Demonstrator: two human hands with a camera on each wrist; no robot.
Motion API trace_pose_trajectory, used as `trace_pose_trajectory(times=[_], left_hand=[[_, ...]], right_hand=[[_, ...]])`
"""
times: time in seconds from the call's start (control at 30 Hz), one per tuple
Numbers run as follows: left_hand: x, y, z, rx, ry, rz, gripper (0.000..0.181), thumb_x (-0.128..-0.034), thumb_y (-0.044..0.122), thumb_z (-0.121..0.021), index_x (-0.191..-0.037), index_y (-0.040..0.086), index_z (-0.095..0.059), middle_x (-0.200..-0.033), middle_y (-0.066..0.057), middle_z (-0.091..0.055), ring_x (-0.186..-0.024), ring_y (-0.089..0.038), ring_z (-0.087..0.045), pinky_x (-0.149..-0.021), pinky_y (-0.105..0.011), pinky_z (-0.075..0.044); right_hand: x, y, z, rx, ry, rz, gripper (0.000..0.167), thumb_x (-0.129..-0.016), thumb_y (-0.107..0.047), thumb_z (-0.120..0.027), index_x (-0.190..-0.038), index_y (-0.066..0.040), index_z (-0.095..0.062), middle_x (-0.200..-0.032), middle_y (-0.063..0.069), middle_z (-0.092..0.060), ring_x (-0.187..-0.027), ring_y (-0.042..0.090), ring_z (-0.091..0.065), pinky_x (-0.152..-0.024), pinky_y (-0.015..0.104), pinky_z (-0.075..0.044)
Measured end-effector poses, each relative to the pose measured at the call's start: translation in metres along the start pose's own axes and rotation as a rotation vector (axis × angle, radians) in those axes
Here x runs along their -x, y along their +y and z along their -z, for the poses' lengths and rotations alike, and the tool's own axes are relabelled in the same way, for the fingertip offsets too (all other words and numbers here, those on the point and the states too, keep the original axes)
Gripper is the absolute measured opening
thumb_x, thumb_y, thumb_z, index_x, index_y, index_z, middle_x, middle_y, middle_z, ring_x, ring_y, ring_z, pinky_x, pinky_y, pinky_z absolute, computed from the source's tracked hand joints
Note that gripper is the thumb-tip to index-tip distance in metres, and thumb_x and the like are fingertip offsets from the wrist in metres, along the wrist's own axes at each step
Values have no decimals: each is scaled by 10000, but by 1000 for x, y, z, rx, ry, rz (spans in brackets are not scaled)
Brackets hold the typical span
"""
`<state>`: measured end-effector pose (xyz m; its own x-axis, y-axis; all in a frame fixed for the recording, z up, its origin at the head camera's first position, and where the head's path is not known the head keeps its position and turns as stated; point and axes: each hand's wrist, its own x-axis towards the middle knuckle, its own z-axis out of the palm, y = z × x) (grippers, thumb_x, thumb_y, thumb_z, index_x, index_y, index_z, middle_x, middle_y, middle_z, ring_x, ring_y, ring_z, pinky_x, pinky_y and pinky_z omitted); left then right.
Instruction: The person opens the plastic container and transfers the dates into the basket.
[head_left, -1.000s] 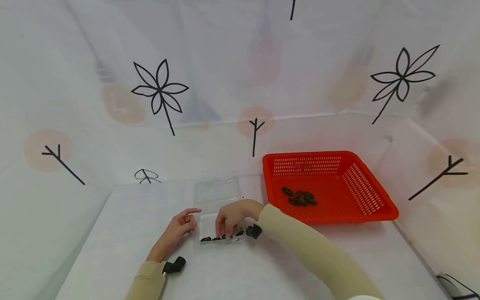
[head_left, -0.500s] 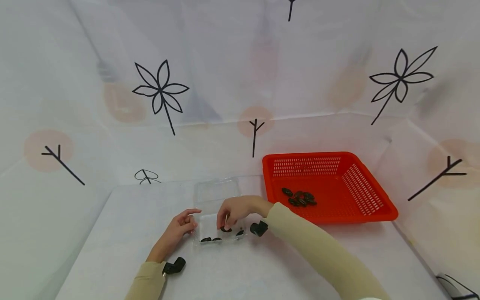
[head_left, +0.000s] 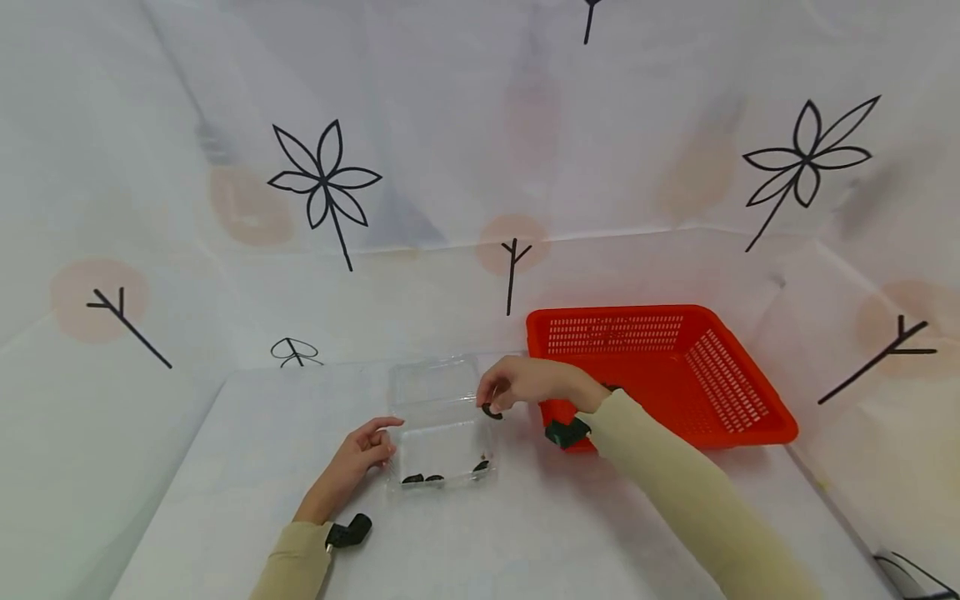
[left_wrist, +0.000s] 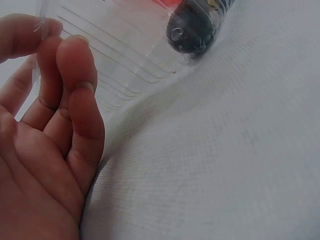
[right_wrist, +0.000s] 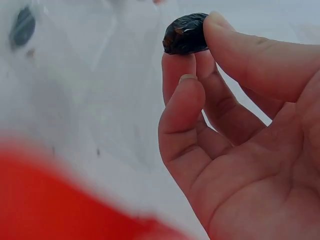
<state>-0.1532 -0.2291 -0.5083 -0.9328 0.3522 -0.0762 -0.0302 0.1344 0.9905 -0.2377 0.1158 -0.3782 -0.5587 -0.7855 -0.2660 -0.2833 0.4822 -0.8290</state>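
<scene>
My right hand (head_left: 521, 379) pinches a dark, wrinkled date (right_wrist: 186, 34) between thumb and fingertips. It is held above the table, between the box and the red basket. A clear plastic box (head_left: 442, 446) lies with its lid (head_left: 435, 383) folded back. Along the box's near side sit two dates (head_left: 423, 479) at the left and one date (head_left: 481, 467) at the right corner. My left hand (head_left: 362, 454) is at the box's left edge, fingers loosely bent and the index finger reaching to the rim. Close up, the left fingers (left_wrist: 82, 110) lie against the clear wall.
A red perforated basket (head_left: 720, 392) stands at the back right. The right forearm (head_left: 675, 475) crosses in front of it and hides most of its dates. White cloth covers the table (head_left: 450, 550), with a patterned white curtain (head_left: 442, 167) behind.
My right hand has lifted a date out of the box and carried it right and back toward the basket. The left hand and the box have stayed where they were.
</scene>
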Motion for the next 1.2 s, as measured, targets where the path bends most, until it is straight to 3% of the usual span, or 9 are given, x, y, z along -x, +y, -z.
trace_pose_trajectory(times=[0.13, 0.27, 0.43, 0.6, 0.87, 1.2], left_hand=[[-1, -1, 0, -3, 1, 0, 467, -970, 82, -621, -1405, -13, -478, -814, -21, -505, -717, -110, -527, -687, -245, -465], [-1, -2, 0, 4, 1, -5, 462, -969, 75, -619, -1400, -18, -479, -804, -17, -505, -711, -111, -528, -684, -245, -464], [-2, -3, 0, 20, 10, -2, 455, -971, 77, -614, -1397, -14, -485, -804, -8, -506, -714, -115, -526, -684, -250, -464], [-2, -5, 0, 28, 13, 4, 449, -972, 90, -619, -1395, 5, -497, -813, -21, -503, -715, -123, -528, -686, -254, -467], [-2, -4, 1, 15, 18, 20, 451, -975, 116, -628, -1397, 21, -503, -820, -37, -495, -723, -131, -525, -694, -261, -462], [-1, 0, 2, 16, 24, 41, 438, -974, 106, -625, -1391, 32, -515, -818, -37, -493, -733, -135, -524, -710, -267, -467]], right_hand=[[22, 13, 17, -13, 96, -26, 171, -929, -37, -632, -1056, -112, -718, -994, 24, -683, -941, 225, -623, -861, 452, -506], [44, 27, 33, -16, 171, -57, 168, -932, -50, -636, -1073, -99, -714, -1014, 45, -682, -951, 250, -625, -868, 411, -510], [70, 45, 48, -19, 235, -97, 177, -939, -82, -649, -1107, -83, -706, -1045, 67, -668, -970, 306, -605, -859, 432, -506], [91, 70, 57, -36, 267, -107, 182, -949, -66, -629, -1119, -43, -693, -1090, 141, -659, -1013, 351, -581, -900, 483, -494], [121, 99, 65, -79, 322, -210, 246, -958, -98, -630, -1183, -6, -667, -1192, 188, -634, -1114, 418, -573, -964, 534, -463], [139, 136, 73, -75, 372, -274, 322, -959, -64, -618, -1233, 105, -622, -1195, 181, -648, -1069, 325, -620, -933, 475, -496]])
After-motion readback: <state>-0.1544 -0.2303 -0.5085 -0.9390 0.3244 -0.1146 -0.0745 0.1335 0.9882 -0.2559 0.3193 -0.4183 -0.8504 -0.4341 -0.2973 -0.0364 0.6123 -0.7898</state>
